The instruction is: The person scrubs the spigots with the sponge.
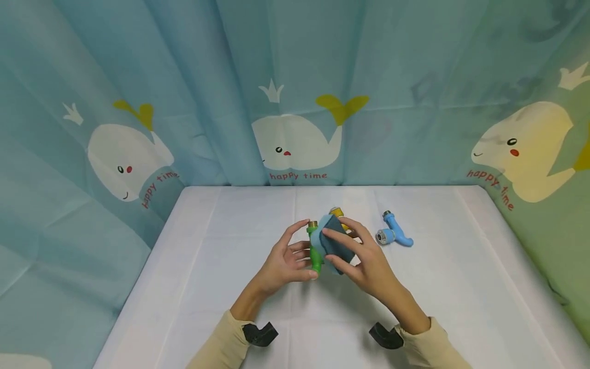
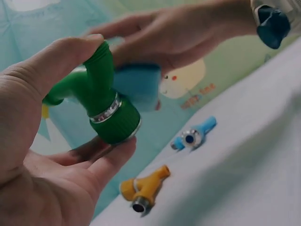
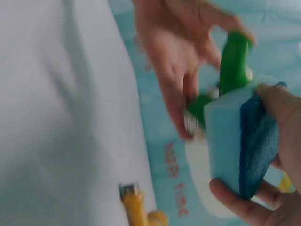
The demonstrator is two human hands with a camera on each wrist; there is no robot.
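My left hand [image 1: 287, 260] holds a green faucet [image 2: 101, 89] above the table, thumb at its spout end and fingers at the other side. In my right hand [image 1: 369, 256] is a sponge [image 3: 225, 136], pale blue with a darker blue scouring layer, pinched between thumb and fingers. The sponge's pale side lies against or very close to the green faucet in the head view and hides part of it. Behind the sponge, a yellow faucet [image 2: 148, 186] rests on the table, and a blue faucet [image 1: 394, 230] lies to its right.
A white cloth covers the table [image 1: 221, 287]. Around its back and sides hangs a blue-green curtain [image 1: 207, 77] printed with whales. Black wrist mounts [image 1: 260, 334] sit at both sleeves.
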